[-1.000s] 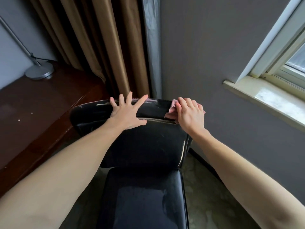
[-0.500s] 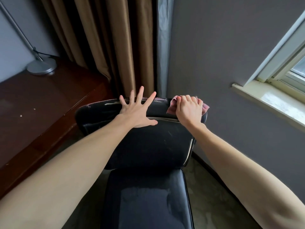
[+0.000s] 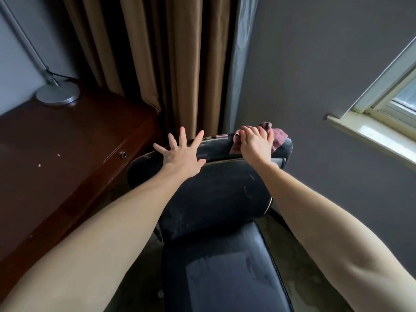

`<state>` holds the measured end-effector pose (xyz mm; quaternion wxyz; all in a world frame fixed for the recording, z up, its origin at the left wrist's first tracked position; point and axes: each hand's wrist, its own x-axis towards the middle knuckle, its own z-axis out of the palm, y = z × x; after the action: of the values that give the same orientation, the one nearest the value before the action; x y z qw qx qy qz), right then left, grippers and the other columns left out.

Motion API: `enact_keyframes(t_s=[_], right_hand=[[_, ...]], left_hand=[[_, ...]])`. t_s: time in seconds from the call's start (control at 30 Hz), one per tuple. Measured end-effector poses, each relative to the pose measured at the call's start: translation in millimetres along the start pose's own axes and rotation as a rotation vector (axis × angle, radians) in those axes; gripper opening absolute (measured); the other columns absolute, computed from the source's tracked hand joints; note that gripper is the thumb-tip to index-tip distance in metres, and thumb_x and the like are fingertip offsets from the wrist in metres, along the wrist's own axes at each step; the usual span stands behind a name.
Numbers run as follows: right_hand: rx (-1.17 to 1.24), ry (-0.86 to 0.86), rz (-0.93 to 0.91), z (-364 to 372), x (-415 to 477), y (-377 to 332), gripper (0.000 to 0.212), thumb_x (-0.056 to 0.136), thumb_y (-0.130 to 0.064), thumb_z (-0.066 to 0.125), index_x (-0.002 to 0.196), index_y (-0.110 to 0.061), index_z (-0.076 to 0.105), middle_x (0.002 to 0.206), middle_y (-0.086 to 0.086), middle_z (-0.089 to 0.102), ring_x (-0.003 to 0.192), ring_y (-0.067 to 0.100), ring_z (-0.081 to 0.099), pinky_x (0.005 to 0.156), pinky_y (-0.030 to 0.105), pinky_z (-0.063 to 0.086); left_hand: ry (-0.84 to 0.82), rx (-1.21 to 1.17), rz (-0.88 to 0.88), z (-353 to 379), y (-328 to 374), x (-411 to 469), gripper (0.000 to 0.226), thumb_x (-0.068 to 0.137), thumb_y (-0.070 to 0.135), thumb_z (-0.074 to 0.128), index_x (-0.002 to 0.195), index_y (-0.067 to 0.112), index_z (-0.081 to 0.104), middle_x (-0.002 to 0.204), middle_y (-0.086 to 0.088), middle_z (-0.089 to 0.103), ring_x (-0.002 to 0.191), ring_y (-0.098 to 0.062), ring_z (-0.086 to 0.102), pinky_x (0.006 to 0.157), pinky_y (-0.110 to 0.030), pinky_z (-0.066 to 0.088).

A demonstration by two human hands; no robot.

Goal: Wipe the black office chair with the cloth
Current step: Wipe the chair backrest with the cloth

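The wiping is under way on the top of the black office chair, which stands in the room's corner with its backrest toward twelve o'clock and its seat toward six.

The maroon cloth lies bunched over the crest of the backrest at its one o'clock corner, part of it hanging past the far edge. The right hand covers it, fingers curved over the fabric and pressing it down onto the crest.

The left hand holds nothing. It is spread wide, fingers straight and fanned, with the palm flat on the top of the backrest toward eleven o'clock. I judge it is steadying the chair against the push of the wipe.

The step in hand looks like the top edge. Pale scuffs and streaks show on the front of the backrest, so that face appears not yet done.

The next move probably calls for drawing the cloth along the crest toward the left hand or down over the front face. That needs firm pressure, the cloth kept from slipping off the far edge, and the left hand shifted out of its path.

A dark wooden tabletop carrying a lamp base lies at nine to ten o'clock.
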<state>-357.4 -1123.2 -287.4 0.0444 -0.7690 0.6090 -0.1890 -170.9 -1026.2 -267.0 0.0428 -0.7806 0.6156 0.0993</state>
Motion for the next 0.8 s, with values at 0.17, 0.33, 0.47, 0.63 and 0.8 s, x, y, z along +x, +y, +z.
enact_keyframes(t_s=[0.17,0.33,0.47,0.63,0.8], right_hand=[[0.056,0.014,-0.214,13.2,-10.9,-42.3,0.046,0.1,-0.033,0.024,0.117,-0.021,0.065,0.12,-0.001,0.066,0.121,0.026,0.05,0.115,0.045,0.013],[-0.025,-0.009,-0.213,6.7,-5.7,17.1,0.057,0.097,-0.044,0.013,0.136,-0.028,0.051,0.142,-0.002,0.05,0.136,0.021,0.038,0.118,0.048,0.009],[-0.012,0.033,-0.095,-5.5,-0.9,77.7,0.049,0.099,-0.037,0.024,0.138,-0.022,0.05,0.143,0.005,0.046,0.137,0.025,0.032,0.117,0.05,0.007],[0.022,0.083,0.055,4.7,4.8,54.8,0.043,0.102,-0.036,0.023,0.124,-0.025,0.058,0.127,-0.004,0.058,0.127,0.025,0.04,0.113,0.049,0.008],[0.003,0.09,-0.082,13.8,-0.9,6.1,0.045,0.097,-0.035,0.022,0.113,-0.025,0.062,0.112,-0.003,0.064,0.114,0.026,0.05,0.108,0.048,0.017]], left_hand=[[0.014,0.032,-0.043,3.5,2.0,-1.2,0.081,0.098,0.059,0.041,0.15,0.045,-0.02,0.163,-0.013,-0.02,0.148,-0.047,-0.006,0.106,-0.078,0.011],[0.017,0.038,-0.039,1.2,4.5,0.8,0.078,0.099,0.059,0.039,0.151,0.046,-0.018,0.164,-0.013,-0.017,0.148,-0.048,-0.002,0.106,-0.077,0.015],[0.02,0.04,-0.005,2.5,12.5,8.6,0.077,0.099,0.06,0.037,0.151,0.046,-0.017,0.164,-0.011,-0.017,0.148,-0.046,-0.002,0.106,-0.077,0.014],[0.021,0.055,0.031,2.4,25.0,24.9,0.076,0.099,0.06,0.037,0.151,0.046,-0.017,0.164,-0.011,-0.017,0.148,-0.046,-0.004,0.106,-0.078,0.013],[0.02,0.068,0.051,2.0,31.7,32.8,0.077,0.098,0.061,0.038,0.151,0.047,-0.016,0.164,-0.01,-0.016,0.148,-0.046,-0.003,0.105,-0.077,0.013]])
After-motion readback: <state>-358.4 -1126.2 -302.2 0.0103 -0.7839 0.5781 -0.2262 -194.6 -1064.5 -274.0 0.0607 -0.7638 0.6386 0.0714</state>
